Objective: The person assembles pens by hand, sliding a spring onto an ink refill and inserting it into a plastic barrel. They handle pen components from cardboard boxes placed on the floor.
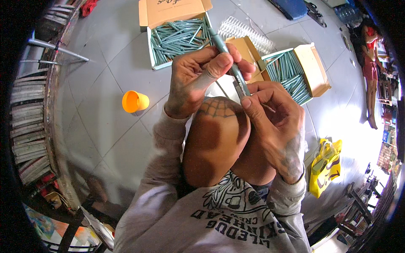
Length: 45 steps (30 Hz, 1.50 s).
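A grey-green pen (228, 63) lies slanted above the raised knee, its long axis running from upper left, away from the person, down to lower right. The left hand (198, 78) pinches its upper barrel; the right hand (274, 122) grips its labelled lower end. On the smooth tiled floor, two open cardboard boxes (177, 38) (291, 71) hold heaps of like pens. An orange plastic cup (135, 101) lies tipped over.

Two boxes of pens on the floor
Cup (135, 101) left of the hands; left box (177, 36) and right box (295, 69) beyond them
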Motion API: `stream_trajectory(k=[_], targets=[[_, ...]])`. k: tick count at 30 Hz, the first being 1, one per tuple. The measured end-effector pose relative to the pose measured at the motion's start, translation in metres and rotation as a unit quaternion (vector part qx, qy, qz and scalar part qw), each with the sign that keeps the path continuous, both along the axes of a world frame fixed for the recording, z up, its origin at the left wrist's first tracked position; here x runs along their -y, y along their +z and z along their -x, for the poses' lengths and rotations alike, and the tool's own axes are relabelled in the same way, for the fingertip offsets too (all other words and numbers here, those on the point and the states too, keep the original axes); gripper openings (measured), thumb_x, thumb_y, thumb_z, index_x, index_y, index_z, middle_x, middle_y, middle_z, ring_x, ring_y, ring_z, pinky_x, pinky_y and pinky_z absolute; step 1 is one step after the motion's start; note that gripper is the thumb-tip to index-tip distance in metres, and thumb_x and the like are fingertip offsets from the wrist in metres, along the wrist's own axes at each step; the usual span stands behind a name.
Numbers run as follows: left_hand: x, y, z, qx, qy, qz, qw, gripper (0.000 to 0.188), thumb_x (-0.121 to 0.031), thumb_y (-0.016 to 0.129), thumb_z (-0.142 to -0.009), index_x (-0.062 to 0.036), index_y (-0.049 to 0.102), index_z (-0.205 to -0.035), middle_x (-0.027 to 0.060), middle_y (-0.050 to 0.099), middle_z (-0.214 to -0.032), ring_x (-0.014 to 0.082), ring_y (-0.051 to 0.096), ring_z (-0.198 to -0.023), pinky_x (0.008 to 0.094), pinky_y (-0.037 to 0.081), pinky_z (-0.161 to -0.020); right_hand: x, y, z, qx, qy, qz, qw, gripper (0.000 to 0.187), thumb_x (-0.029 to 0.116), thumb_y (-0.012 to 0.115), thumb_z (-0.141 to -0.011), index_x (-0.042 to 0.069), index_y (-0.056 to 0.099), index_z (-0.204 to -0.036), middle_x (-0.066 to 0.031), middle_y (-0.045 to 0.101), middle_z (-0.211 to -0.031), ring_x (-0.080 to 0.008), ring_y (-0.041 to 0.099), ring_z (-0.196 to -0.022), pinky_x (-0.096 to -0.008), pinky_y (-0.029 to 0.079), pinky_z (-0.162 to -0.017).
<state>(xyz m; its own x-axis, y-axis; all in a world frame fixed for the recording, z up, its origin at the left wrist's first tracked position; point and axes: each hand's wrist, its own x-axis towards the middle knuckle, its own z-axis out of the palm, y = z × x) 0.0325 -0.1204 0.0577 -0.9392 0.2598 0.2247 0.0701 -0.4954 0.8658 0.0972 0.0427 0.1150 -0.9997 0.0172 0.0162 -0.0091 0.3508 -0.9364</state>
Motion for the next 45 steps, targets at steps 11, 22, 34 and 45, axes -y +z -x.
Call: stream_trajectory(k=[11, 22, 34, 45], targets=[[0.002, 0.025, 0.013, -0.038, -0.045, 0.016, 0.998, 0.034, -0.031, 0.06, -0.1, 0.0024, 0.063, -0.107, 0.0176, 0.071, -0.093, 0.0241, 0.068, -0.086, 0.0394, 0.053, -0.084, -0.002, 0.013, -0.001, 0.059, -0.002, 0.099, 0.993, 0.011, 0.006, 0.068, -0.093, -0.003, 0.063, -0.095, -0.0062, 0.066, -0.088, -0.0129, 0.066, -0.082, -0.0271, 0.053, -0.072], [0.004, 0.042, 0.023, -0.067, -0.034, 0.051, 0.996, 0.033, -0.027, 0.057, -0.102, 0.004, 0.066, -0.112, 0.0149, 0.072, -0.096, 0.0203, 0.069, -0.086, 0.034, 0.054, -0.081, -0.001, 0.008, -0.005, 0.081, -0.02, 0.174, 0.981, 0.014, 0.007, 0.067, -0.095, -0.006, 0.063, -0.095, -0.0119, 0.066, -0.102, -0.0197, 0.069, -0.094, -0.0312, 0.058, -0.082], [-0.002, 0.054, -0.001, -0.031, 0.043, 0.161, 0.986, 0.03, -0.024, 0.066, -0.097, 0.0051, 0.072, -0.101, 0.0137, 0.074, -0.091, 0.0172, 0.069, -0.089, 0.0304, 0.054, -0.083, 0.0, 0.006, -0.006, 0.008, -0.028, 0.17, 0.985, 0.008, 0.002, 0.066, -0.093, -0.005, 0.063, -0.096, -0.0099, 0.069, -0.089, -0.0165, 0.069, -0.084, -0.0277, 0.055, -0.075], [-0.008, 0.063, 0.001, -0.048, 0.065, 0.178, 0.981, 0.029, -0.026, 0.066, -0.097, 0.0011, 0.074, -0.102, 0.0093, 0.075, -0.089, 0.0094, 0.066, -0.077, 0.0236, 0.05, -0.068, -0.006, 0.019, 0.002, 0.044, -0.042, 0.183, 0.981, 0.013, 0.004, 0.067, -0.092, -0.007, 0.066, -0.086, -0.0129, 0.071, -0.085, -0.0179, 0.07, -0.08, -0.0289, 0.056, -0.074]])
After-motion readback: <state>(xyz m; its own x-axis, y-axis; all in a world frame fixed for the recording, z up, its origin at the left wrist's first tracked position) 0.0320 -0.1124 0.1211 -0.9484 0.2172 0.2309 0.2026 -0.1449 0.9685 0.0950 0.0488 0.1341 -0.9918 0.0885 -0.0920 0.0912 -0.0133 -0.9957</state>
